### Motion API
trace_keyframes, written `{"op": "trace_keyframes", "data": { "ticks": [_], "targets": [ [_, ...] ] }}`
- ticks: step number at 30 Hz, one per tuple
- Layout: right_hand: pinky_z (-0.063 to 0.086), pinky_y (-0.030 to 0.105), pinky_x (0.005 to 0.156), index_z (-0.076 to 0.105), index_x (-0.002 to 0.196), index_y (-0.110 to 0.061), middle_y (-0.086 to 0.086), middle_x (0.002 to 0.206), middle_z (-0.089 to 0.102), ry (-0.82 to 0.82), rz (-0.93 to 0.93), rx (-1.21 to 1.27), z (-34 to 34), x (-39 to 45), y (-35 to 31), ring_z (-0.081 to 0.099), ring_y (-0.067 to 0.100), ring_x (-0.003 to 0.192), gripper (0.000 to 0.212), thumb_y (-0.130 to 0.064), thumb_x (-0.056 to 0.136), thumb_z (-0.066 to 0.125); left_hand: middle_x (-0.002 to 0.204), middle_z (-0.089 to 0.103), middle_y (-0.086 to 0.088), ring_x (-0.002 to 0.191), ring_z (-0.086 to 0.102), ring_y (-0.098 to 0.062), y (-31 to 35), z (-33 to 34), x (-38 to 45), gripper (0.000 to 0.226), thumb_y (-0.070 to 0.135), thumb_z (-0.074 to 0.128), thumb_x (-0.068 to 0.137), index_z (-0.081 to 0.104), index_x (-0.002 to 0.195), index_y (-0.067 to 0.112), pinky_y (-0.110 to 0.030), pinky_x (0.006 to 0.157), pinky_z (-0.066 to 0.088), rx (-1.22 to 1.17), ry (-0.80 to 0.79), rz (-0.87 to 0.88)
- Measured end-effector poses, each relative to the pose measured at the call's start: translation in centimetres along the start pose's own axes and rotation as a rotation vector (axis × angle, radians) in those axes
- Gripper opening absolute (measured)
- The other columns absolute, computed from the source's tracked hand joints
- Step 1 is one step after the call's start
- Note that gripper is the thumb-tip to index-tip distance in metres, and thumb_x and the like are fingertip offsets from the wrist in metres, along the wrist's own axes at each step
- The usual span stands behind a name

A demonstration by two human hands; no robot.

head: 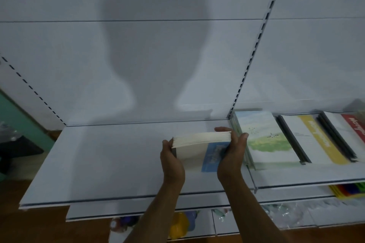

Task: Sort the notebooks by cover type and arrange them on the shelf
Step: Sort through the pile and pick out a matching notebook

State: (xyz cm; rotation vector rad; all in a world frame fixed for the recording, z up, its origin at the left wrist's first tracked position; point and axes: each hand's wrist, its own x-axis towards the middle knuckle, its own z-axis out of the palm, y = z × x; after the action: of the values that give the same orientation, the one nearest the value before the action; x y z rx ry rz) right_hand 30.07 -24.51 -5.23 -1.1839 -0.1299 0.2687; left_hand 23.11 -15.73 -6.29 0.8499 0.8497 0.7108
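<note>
1. Back panel (138, 55): white, with two slotted uprights in view. One shadow of a person falls across its middle.
2. Shelf (98, 163): white, bare over its left and middle. A second shelf section (296, 175) adjoins at its right edge, just past the right upright.
3. Stack (199, 144): one stack of notebooks, tilted up at the right end of the shelf, page edges facing the back panel. The top cover is white with a blue panel; its writing is too blurred to read.
4. Scenic pile (264, 136): one pile at the left end of the second section, just beside the stack; sky and green field on the cover, no legible text.
5. Yellow pile (314, 138): one pile to the right of the scenic pile, white cover with a yellow band; the lettering on the band is unreadable.
6. Red pile (353, 126): one pile at the section's right edge, red band with white writing, cut off and not legible.
7. Left hand (170, 161): fingers curled round the stack's left end.
8. Right hand (233, 152): fingers curled round the stack's right end, thumb on the near side.
</note>
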Motion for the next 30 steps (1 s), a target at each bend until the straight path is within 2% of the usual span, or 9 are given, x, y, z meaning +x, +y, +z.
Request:
{"op": "trace_keyframes", "data": {
  "ticks": [3,7,10,12,14,16,21,27,30],
  "targets": [
    [0.049,0.020,0.058,0.062,0.085,-0.018,-0.005,0.066,0.068,0.099,0.128,-0.028,-0.2,-0.6,0.7,0.065,0.007,0.060,0.056,-0.048,0.101,0.018,0.070,0.069,0.001,0.072,0.059,-0.018,-0.2,-0.2,-0.3,0.051,0.040,0.018,0.102,0.063,0.086,0.022,-0.027,0.062,0.045,-0.001,-0.028,-0.026],
    [0.038,0.026,0.059,0.052,0.072,-0.019,0.002,0.066,0.056,0.176,0.268,-0.128,-0.2,-1.1,0.9,0.052,0.017,0.059,0.042,-0.024,0.103,0.025,0.079,0.065,-0.007,0.073,0.058,-0.021,0.2,-0.4,-0.1,0.047,0.033,0.021,0.103,0.064,0.087,0.022,-0.028,0.065,0.044,0.091,-0.083,-0.030],
    [0.036,0.026,0.058,0.049,0.066,-0.016,0.003,0.062,0.052,0.161,0.292,-0.191,-0.2,-0.7,0.4,0.048,0.018,0.057,0.042,-0.017,0.102,0.027,0.077,0.065,-0.008,0.072,0.058,-0.024,0.4,-0.3,0.4,0.045,0.025,0.024,0.102,0.065,0.082,0.021,-0.030,0.065,0.043,0.123,-0.083,0.007],
    [0.038,0.025,0.058,0.048,0.067,-0.015,0.003,0.063,0.054,0.140,0.252,-0.228,-0.3,-0.6,0.5,0.050,0.017,0.057,0.040,-0.016,0.101,0.027,0.075,0.065,-0.007,0.071,0.057,-0.025,0.2,-0.3,0.4,0.046,0.023,0.025,0.102,0.065,0.079,0.020,-0.030,0.065,0.042,0.121,-0.071,0.014],
    [0.039,0.026,0.060,0.049,0.072,-0.016,0.005,0.069,0.055,0.139,0.219,-0.254,-0.6,-0.5,0.8,0.052,0.018,0.062,0.033,-0.022,0.099,0.032,0.074,0.067,-0.007,0.071,0.059,-0.025,-0.4,-0.3,0.1,0.046,0.025,0.025,0.102,0.066,0.081,0.020,-0.031,0.065,0.044,0.116,-0.086,0.010],
    [0.039,0.027,0.061,0.050,0.075,-0.017,0.008,0.073,0.055,0.170,0.264,-0.253,-1.1,-0.4,1.5,0.052,0.019,0.064,0.031,-0.026,0.100,0.033,0.072,0.069,-0.005,0.071,0.061,-0.025,-0.7,-0.2,-0.1,0.047,0.026,0.025,0.102,0.066,0.081,0.019,-0.032,0.066,0.046,0.100,-0.106,0.004],
    [0.036,0.025,0.057,0.050,0.069,-0.015,0.004,0.063,0.053,0.242,0.294,-0.199,-1.0,-0.5,1.9,0.049,0.019,0.058,0.040,-0.016,0.102,0.027,0.076,0.068,-0.011,0.075,0.060,-0.030,-1.3,-0.3,0.4,0.051,0.035,0.024,0.102,0.067,0.079,0.019,-0.034,0.068,0.045,0.090,-0.065,-0.043],
    [0.037,0.026,0.055,0.046,0.070,-0.013,0.006,0.067,0.052,0.223,0.223,-0.255,-1.0,-0.6,1.9,0.049,0.017,0.059,0.032,-0.007,0.099,0.035,0.058,0.069,0.002,0.052,0.064,-0.012,-1.7,-0.1,0.2,0.047,0.021,0.023,0.102,0.063,0.077,0.015,-0.029,0.060,0.044,0.065,-0.029,-0.031],
    [0.040,0.024,0.051,0.048,0.069,-0.013,0.006,0.064,0.052,0.230,0.222,-0.240,-1.2,-0.4,2.6,0.050,0.019,0.058,0.027,-0.015,0.094,0.039,0.057,0.069,0.003,0.053,0.064,-0.013,-2.0,-0.4,0.7,0.047,0.021,0.022,0.102,0.062,0.078,0.014,-0.028,0.059,0.045,0.080,-0.028,-0.040]
  ]
}}
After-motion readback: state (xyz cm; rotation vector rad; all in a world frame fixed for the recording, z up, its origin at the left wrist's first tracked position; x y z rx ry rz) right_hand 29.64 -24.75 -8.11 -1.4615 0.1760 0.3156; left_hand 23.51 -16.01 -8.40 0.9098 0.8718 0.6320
